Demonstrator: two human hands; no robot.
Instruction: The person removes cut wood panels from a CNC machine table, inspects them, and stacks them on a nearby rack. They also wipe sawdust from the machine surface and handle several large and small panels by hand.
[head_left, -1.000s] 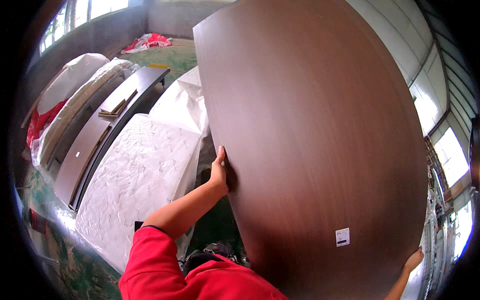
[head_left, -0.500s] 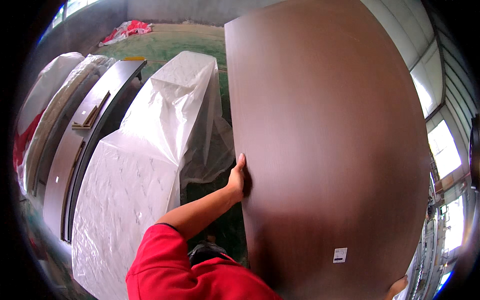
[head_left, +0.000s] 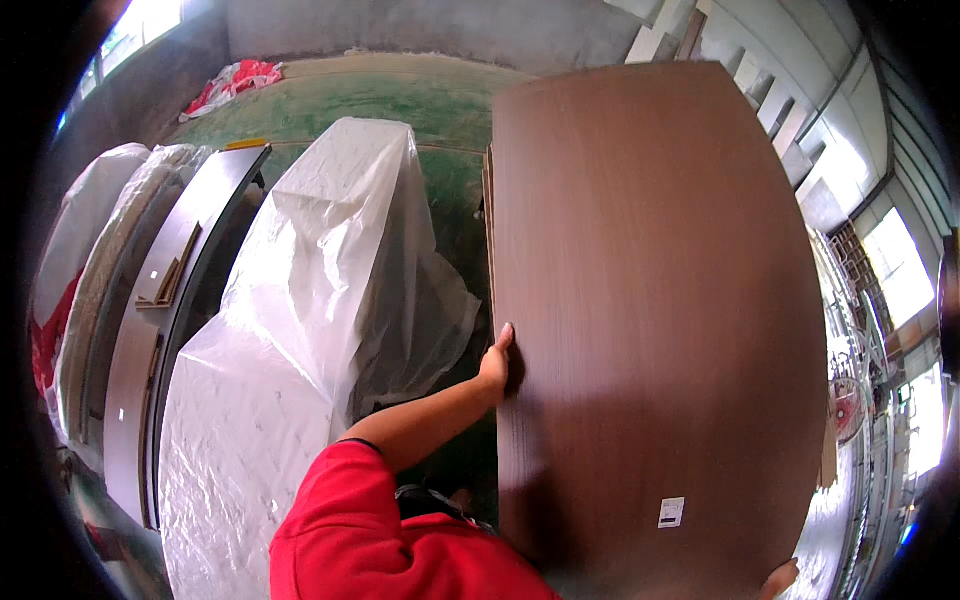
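Note:
A large dark brown wood-grain panel (head_left: 650,300) stands almost upright in front of me and fills the right half of the view. It has a small white sticker (head_left: 671,512) near its lower edge. My left hand (head_left: 495,365), on a red-sleeved arm, grips the panel's left edge about halfway up, thumb on the front face. My right hand (head_left: 778,578) holds the panel's lower right edge; only a small part of it shows. The edges of more panels (head_left: 488,200) show just behind the left edge.
A tall stack under white plastic sheeting (head_left: 300,330) stands just left of my arm. Beyond it lie long brown boards (head_left: 170,320) and wrapped mattresses (head_left: 90,230). A red-and-white cloth heap (head_left: 235,80) lies on the green floor (head_left: 400,100). A fan (head_left: 850,395) stands at the right.
The panel has shifted to the right in view and stands straighter. The plastic-covered stack has come toward the centre. My left hand keeps its grip on the edge.

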